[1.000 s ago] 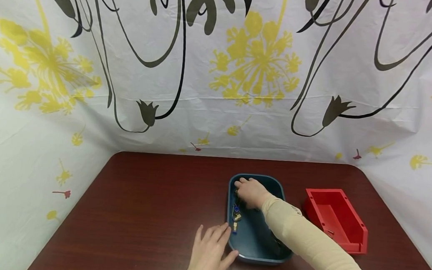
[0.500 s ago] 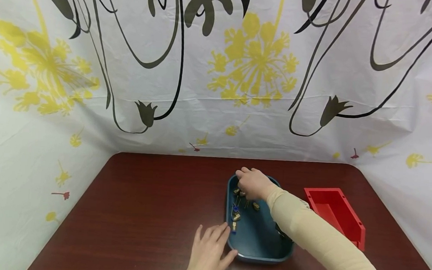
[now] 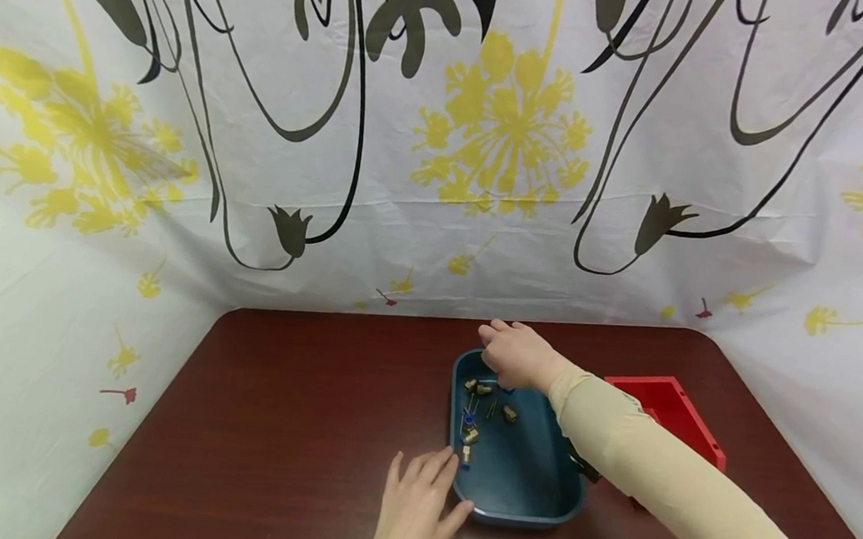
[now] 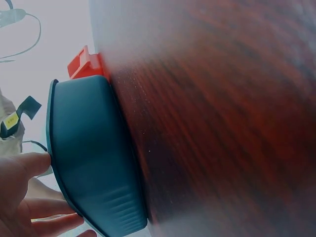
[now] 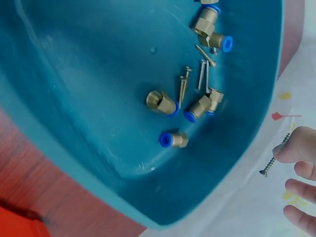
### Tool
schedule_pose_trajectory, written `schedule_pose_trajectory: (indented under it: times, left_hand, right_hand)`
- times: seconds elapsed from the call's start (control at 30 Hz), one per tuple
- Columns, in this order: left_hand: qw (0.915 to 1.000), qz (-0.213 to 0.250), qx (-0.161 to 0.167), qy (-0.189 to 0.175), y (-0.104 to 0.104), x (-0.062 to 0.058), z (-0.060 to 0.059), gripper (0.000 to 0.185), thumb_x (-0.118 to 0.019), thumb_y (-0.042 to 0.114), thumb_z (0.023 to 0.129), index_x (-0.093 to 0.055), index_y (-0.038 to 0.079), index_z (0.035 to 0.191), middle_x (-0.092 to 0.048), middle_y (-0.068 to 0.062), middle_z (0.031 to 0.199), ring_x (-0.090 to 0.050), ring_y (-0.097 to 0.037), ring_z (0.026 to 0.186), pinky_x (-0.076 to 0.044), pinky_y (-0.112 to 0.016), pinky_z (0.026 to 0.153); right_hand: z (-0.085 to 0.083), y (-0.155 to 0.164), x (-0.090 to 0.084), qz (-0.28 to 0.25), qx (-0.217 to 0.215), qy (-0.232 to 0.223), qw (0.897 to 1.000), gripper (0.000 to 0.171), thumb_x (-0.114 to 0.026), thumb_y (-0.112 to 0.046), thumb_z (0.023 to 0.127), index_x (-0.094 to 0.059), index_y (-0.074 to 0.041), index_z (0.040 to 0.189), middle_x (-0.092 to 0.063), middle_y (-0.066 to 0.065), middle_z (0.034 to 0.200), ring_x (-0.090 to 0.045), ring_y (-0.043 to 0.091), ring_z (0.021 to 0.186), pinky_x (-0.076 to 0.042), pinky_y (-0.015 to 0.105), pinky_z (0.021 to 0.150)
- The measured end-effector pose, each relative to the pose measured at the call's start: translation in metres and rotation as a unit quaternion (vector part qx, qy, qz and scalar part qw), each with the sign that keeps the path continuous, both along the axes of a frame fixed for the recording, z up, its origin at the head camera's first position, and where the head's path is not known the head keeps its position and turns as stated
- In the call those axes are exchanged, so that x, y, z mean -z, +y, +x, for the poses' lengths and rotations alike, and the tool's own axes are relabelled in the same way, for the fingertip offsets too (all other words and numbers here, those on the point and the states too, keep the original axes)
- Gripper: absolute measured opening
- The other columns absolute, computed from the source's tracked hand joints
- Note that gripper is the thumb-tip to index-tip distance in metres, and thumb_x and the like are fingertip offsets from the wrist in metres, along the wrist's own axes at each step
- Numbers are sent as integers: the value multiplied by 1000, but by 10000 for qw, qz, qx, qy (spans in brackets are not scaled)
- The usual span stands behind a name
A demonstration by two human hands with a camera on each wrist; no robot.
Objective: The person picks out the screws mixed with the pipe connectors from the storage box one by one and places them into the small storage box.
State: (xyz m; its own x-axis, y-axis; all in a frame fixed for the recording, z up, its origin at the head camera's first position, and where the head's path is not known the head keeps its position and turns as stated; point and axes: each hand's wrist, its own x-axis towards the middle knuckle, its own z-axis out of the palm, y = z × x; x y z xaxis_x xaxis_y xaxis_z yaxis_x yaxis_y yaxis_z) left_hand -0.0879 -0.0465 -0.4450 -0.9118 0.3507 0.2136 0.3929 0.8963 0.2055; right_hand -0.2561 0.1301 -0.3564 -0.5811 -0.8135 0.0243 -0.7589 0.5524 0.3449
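Observation:
My right hand (image 3: 521,358) is over the far end of the blue-green tray (image 3: 529,481). In the right wrist view, its thumb and forefinger pinch a screw (image 5: 269,165), held outside the tray's rim. Inside the tray lie several brass push-in fittings (image 5: 163,102) with blue collars, and several loose screws (image 5: 183,88) among them. My left hand (image 3: 415,506) rests by the near left corner of the tray, fingers straight. The left wrist view shows its thumb and fingertips at the tray's rim (image 4: 50,123).
To the right of the tray stands a red bin (image 3: 656,392), partly hidden behind the right sleeve (image 3: 659,452). Both containers are on a dark red-brown table (image 3: 300,427). A white cloth (image 3: 408,168) with flower prints hangs behind the table's far edge.
My right hand has risen from inside the tray toward its far rim and slightly right, uncovering more fittings and screws. The left hand has stayed in place.

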Motion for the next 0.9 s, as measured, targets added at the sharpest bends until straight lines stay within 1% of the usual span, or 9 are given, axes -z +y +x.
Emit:
schedule_pose_trajectory:
  times: [0.1,0.23,0.47,0.7,0.9]
  left_hand:
    - [10000,-8,-7,-71,0,0,0,53,-55,48,81,-56,11,119,-50,-2,121,-46,-20,106,-27,-57,87]
    - [9999,-7,5,-118,0,-1,0,53,-54,48,82,-56,11,120,-49,-2,122,-45,-20,106,-27,-57,87]
    - [10000,-16,6,-57,0,0,0,54,-54,48,82,-56,10,120,-49,-3,122,-45,-20,106,-27,-57,87]
    - [9999,0,5,165,1,0,2,54,-55,48,81,-57,10,119,-50,-2,122,-46,-20,106,-27,-57,87]
    - [9998,37,19,182,0,0,2,53,-55,47,81,-57,9,119,-50,-3,122,-46,-20,105,-27,-57,88]
  right_hand:
    - [0,6,-4,-20,20,12,10000,23,-71,-20,71,-53,-22,56,-44,2,83,-39,20,76,-38,33,62]
    - [0,16,-9,-108,24,10,9999,22,-71,-19,71,-54,-22,57,-43,1,82,-39,20,76,-36,32,59]
    - [2,36,-15,-343,-1,5,9994,26,-70,-11,70,-51,-23,55,-43,2,80,-38,20,75,-33,32,57]
    - [2,57,-18,-379,259,-73,9989,26,-70,-12,68,-51,-23,56,-42,1,81,-36,19,75,-32,32,57]
    - [3,74,-22,-586,343,-113,9976,27,-67,-9,67,-50,-23,53,-40,1,78,-37,19,74,-32,30,55]
